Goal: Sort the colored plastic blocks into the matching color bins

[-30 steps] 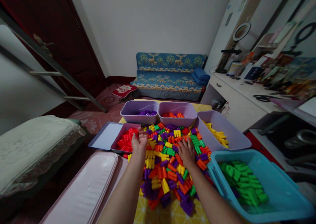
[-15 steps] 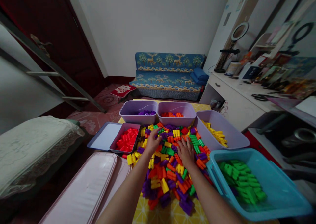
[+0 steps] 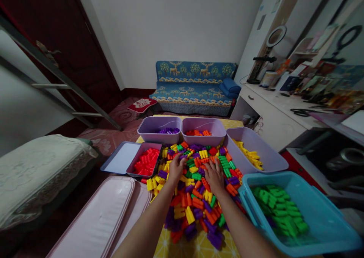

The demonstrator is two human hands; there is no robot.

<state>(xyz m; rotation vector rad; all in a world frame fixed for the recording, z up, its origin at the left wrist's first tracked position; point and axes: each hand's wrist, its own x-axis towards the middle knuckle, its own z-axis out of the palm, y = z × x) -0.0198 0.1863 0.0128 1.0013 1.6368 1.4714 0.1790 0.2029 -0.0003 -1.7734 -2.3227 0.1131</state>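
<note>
A heap of plastic tube-shaped building blocks (image 3: 189, 214) in purple, orange, yellow, green and red is spread over the table. My left hand (image 3: 176, 169) is over the left-middle of the heap, thumb and fingers apart, close to purple and green blocks; no block shows in its grasp. On the heap's right-middle rests my right hand (image 3: 215, 176), its fingers spread over orange blocks. What lies beneath both palms is hidden. Beyond the hands stand a lilac bin (image 3: 159, 137) with purple blocks and another lilac bin (image 3: 203, 139) with orange ones.
At right are a lilac bin (image 3: 270, 155) of yellow blocks and a turquoise bin (image 3: 327, 216) of green ones. A small tray (image 3: 133, 166) of red blocks sits left, near pale pink lids (image 3: 96, 216). A patterned sofa (image 3: 196, 93) stands behind the table.
My left hand has drawn back slightly toward me, and its fingers have come away from the green blocks near the far side of the heap. My right hand stays about where it was.
</note>
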